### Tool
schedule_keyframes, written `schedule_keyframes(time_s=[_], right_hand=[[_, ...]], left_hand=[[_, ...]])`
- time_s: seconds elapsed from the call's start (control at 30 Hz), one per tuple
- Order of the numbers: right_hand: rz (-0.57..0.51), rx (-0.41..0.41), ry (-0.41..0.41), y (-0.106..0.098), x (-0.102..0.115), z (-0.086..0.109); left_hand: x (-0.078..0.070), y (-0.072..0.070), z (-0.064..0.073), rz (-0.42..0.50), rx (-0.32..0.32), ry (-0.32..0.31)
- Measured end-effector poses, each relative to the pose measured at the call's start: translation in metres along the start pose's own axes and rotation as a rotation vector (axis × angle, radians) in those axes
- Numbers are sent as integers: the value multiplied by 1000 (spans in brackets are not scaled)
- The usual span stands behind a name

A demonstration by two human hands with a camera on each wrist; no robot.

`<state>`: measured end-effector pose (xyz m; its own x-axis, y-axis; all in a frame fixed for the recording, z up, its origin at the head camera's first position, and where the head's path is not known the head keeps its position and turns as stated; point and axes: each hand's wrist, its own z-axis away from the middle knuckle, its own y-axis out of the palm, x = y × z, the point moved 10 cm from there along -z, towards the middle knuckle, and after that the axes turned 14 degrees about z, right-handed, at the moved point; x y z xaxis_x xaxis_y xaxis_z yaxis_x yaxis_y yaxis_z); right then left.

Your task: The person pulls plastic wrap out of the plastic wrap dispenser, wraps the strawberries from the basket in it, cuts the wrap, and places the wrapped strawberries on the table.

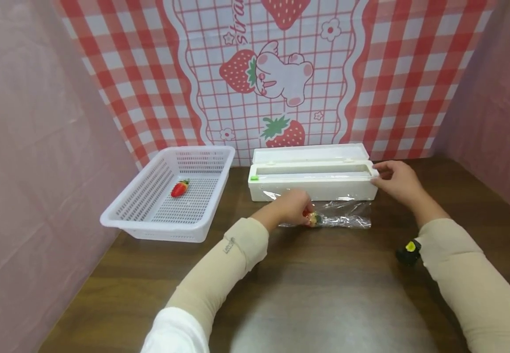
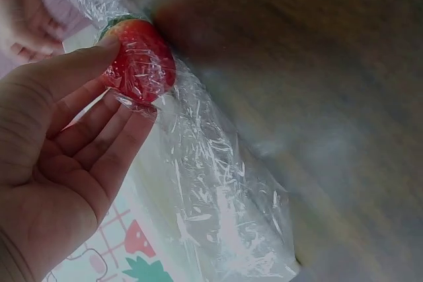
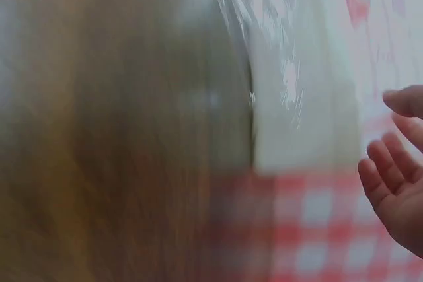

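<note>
My left hand (image 1: 291, 206) pinches a red strawberry (image 2: 140, 61) between thumb and fingers. Clear cling film (image 2: 218, 183) lies over the strawberry and trails from it in a crumpled strip. In the head view the film (image 1: 347, 214) hangs down the front of a long white cling film dispenser (image 1: 312, 190), whose lid (image 1: 309, 153) is raised at the back. A small green piece (image 1: 255, 178) sits at the dispenser's left end. My right hand (image 1: 398, 180) is at the dispenser's right end, fingers spread and slightly bent; the right wrist view shows nothing between them.
A white plastic basket (image 1: 197, 228) stands to the left with another strawberry (image 1: 180, 188) inside. Behind the brown wooden table (image 1: 316, 289) hangs a red-checked strawberry cloth (image 1: 387, 63). A black object with a yellow flower (image 1: 410, 246) shows beside the right sleeve.
</note>
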<state>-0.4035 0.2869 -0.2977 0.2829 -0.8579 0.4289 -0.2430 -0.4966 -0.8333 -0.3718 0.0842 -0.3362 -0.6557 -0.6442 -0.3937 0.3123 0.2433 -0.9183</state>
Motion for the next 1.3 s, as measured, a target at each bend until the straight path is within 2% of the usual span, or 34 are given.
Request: schedule_keyframes(time_s=[0.07,0.2,0.27,0.37,0.53,0.8,1.03,1.3], right_hand=[[22,38,-143,11,36,5],[49,206,-430,48,105,26],[92,259,-539,64,129,38],[194,269,-639,80,150,48],[323,251,-672,89,159,58],[399,240,-685,89,165,68],[394,182,-743,84,173,71],[413,197,-744,93,174,67]], left_hand=[[0,1,2,6,-4,11],[-1,2,5,1,-23,29],[-3,1,7,-10,-37,43],[-8,0,10,-20,-53,62],[-8,2,15,19,-54,41],[-11,3,27,36,-80,54],[-11,5,41,-45,-79,22],[-8,12,38,-128,-88,45]])
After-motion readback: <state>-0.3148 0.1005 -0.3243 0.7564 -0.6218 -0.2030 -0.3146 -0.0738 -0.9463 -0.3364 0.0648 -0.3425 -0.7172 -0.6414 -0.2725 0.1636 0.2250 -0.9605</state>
